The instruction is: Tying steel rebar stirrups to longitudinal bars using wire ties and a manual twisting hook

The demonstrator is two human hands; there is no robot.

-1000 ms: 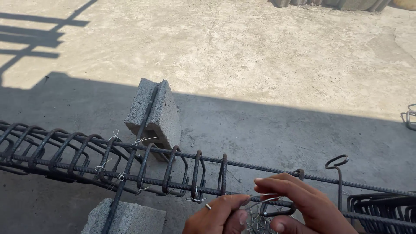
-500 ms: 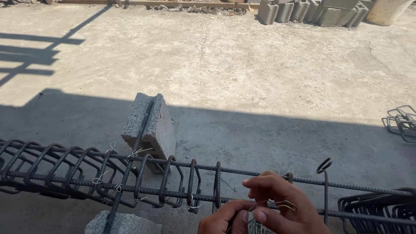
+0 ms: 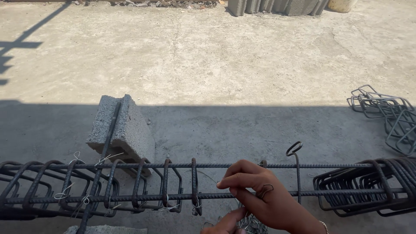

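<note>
Head view, looking down: the right hand point(image 3: 264, 197) sits over the rebar cage point(image 3: 173, 182), thumb and forefinger pinched closed on a thin tie wire point(image 3: 203, 175) just above the near long bar. Below it the left hand point(image 3: 225, 224) barely pokes into frame, fingers curled near a loose bundle of tie wire point(image 3: 251, 223); whether it grips anything I cannot tell.

Left of the hands, a row of stirrups point(image 3: 138, 184) stands tied along the bars, pale wire twists showing at the joints. Right of the hands, a tight pack of untied stirrups point(image 3: 368, 186) hangs on the same bars. Just beside the right hand, a hooked steel tool point(image 3: 295, 167) stands upright against the cage.

Handling, by my reading: the bars are stiff, heavy and ribbed, so they grip well; the wire is light, soft and bends easily, best held near its end.

Beyond the hands, a concrete block point(image 3: 125, 128) props a crossbar. The cage spans a rough concrete floor point(image 3: 216, 65), shaded nearby, sunlit farther off. More loose stirrups point(image 3: 385, 110) lie far right, and stacked blocks point(image 3: 273, 6) sit at the top edge.
</note>
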